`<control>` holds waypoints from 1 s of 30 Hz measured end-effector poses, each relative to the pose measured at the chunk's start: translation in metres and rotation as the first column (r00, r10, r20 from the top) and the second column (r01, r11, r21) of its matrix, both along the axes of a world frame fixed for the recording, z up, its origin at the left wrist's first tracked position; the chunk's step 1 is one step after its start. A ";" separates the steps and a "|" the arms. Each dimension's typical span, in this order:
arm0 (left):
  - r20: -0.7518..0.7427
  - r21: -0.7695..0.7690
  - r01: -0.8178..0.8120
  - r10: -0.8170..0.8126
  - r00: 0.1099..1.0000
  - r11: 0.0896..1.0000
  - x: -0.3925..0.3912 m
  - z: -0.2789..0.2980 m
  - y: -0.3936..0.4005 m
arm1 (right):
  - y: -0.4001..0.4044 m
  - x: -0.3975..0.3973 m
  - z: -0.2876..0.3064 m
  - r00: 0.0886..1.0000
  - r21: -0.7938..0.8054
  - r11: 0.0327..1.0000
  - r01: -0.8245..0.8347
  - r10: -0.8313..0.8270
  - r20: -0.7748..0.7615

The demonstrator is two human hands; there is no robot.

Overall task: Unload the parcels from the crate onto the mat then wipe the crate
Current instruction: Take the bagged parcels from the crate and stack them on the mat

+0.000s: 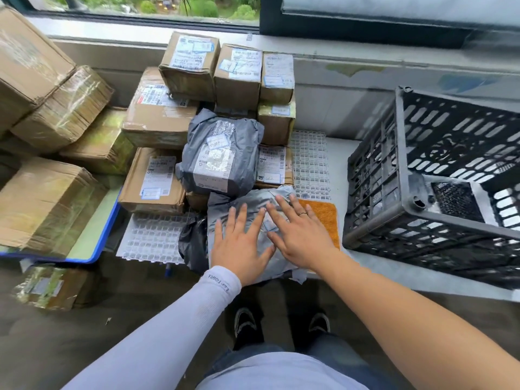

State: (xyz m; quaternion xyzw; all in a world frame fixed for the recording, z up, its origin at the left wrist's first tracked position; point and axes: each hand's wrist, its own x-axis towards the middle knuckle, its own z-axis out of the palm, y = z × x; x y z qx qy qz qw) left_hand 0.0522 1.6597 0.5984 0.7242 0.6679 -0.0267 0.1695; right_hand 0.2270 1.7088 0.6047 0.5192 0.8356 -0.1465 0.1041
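Fingers (254,220) of both hands lie spread flat on the soft grey plastic parcel bag (247,204); press gently so it sits flat on the white holey plastic mat (152,237).

The left hand (241,247) comes out of a tight, pale grey sleeve (168,330) that runs from the lower left of the frame to the wrist, with small dark lettering printed across its cuff. The right hand (299,235) wears a thin ring (303,213) on one finger, and the right forearm, crossing the lower right of the frame, is bare. At the bottom centre are a light grey shirt (281,374), dark blue jeans (323,344) and black shoes (245,323) with pale trim.
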 end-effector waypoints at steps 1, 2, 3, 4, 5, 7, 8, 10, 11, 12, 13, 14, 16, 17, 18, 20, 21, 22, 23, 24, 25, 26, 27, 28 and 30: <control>0.005 0.023 -0.005 0.005 1.000 1.000 0.005 0.007 0.003 | 0.004 0.003 0.007 1.000 0.016 1.000 -0.001 0.001 -0.008; 0.008 0.049 -0.009 0.008 1.000 0.999 0.010 0.014 0.006 | 0.010 0.007 0.013 1.000 0.029 1.000 -0.003 0.003 -0.019; 0.008 0.075 -0.014 0.013 1.000 0.997 0.016 0.020 0.009 | 0.015 0.011 0.021 0.999 0.040 0.999 -0.003 0.005 -0.032; 0.006 0.097 -0.022 0.022 1.000 0.995 0.023 0.027 0.013 | 0.021 0.015 0.028 0.999 0.055 0.998 -0.005 0.008 -0.046; 0.003 0.115 -0.032 0.032 0.999 0.993 0.029 0.034 0.016 | 0.026 0.020 0.034 0.998 0.075 0.997 -0.009 0.013 -0.057; -0.004 0.148 -0.052 0.053 0.999 0.988 0.043 0.047 0.025 | 0.035 0.031 0.049 0.996 0.117 0.993 -0.009 0.019 -0.088; -0.004 0.159 -0.061 0.062 0.998 0.985 0.052 0.053 0.029 | 0.039 0.038 0.057 0.994 0.134 0.991 -0.001 0.016 -0.110; 0.020 0.181 -0.083 0.080 0.997 0.980 0.071 0.067 0.039 | 0.046 0.055 0.074 0.988 0.169 0.986 0.008 0.018 -0.154; 0.033 0.199 -0.090 0.085 0.996 0.976 0.082 0.074 0.044 | 0.050 0.065 0.083 0.986 0.191 0.982 0.001 0.031 -0.164; 0.042 0.221 -0.095 0.088 0.995 0.971 0.094 0.082 0.049 | 0.054 0.076 0.092 0.985 0.210 0.978 -0.008 0.044 -0.165; 0.054 0.242 -0.101 0.090 0.994 0.965 0.107 0.089 0.054 | 0.058 0.088 0.100 0.984 0.227 0.974 -0.013 0.052 -0.168; 0.070 0.255 -0.111 0.096 0.993 0.961 0.119 0.095 0.058 | 0.063 0.100 0.108 0.984 0.243 0.970 -0.013 0.056 -0.170; 0.087 0.270 -0.126 0.107 0.990 0.955 0.143 0.106 0.065 | 0.072 0.125 0.121 0.987 0.281 0.960 -0.011 0.056 -0.153; 0.083 0.276 -0.127 0.108 0.991 0.953 0.154 0.111 0.069 | 0.076 0.138 0.126 0.989 0.298 0.955 -0.011 0.055 -0.137; 0.075 0.284 -0.123 0.106 0.992 0.951 0.165 0.115 0.074 | 0.080 0.151 0.130 0.991 0.308 0.951 -0.008 0.049 -0.126; 0.059 0.296 -0.109 0.096 0.994 0.949 0.183 0.122 0.082 | 0.086 0.177 0.136 0.992 0.310 0.951 0.020 0.021 -0.128; 0.049 0.301 -0.101 0.091 0.995 0.948 0.193 0.126 0.086 | 0.088 0.190 0.139 0.991 0.305 0.952 0.038 0.003 -0.131; 0.039 0.306 -0.093 0.085 0.996 0.947 0.202 0.130 0.089 | 0.090 0.204 0.140 0.991 0.298 0.953 0.054 -0.015 -0.133; 0.030 0.311 -0.084 0.078 0.996 0.947 0.212 0.133 0.092 | 0.091 0.217 0.141 0.991 0.289 0.955 0.066 -0.028 -0.131; 0.022 0.314 -0.076 0.072 0.997 0.947 0.222 0.136 0.094 | 0.091 0.231 0.141 0.991 0.283 0.956 0.073 -0.038 -0.125; 0.018 0.312 -0.069 0.067 0.998 0.948 0.233 0.138 0.096 | 0.092 0.244 0.140 0.992 0.280 0.957 0.078 -0.047 -0.116; 0.016 0.309 -0.062 0.060 0.998 0.949 0.244 0.139 0.098 | 0.092 0.258 0.139 0.993 0.279 0.956 0.084 -0.055 -0.108; 0.014 0.305 -0.054 0.052 0.999 0.951 0.256 0.139 0.100 | 0.092 0.271 0.138 0.992 0.278 0.956 0.092 -0.065 -0.104; 0.012 0.301 -0.044 0.042 0.999 0.953 0.268 0.139 0.101 | 0.092 0.284 0.136 0.992 0.273 0.956 0.103 -0.077 -0.102; 0.006 0.287 -0.017 0.016 1.000 0.958 0.294 0.137 0.106 | 0.093 0.311 0.133 0.990 0.247 0.961 0.124 -0.103 -0.097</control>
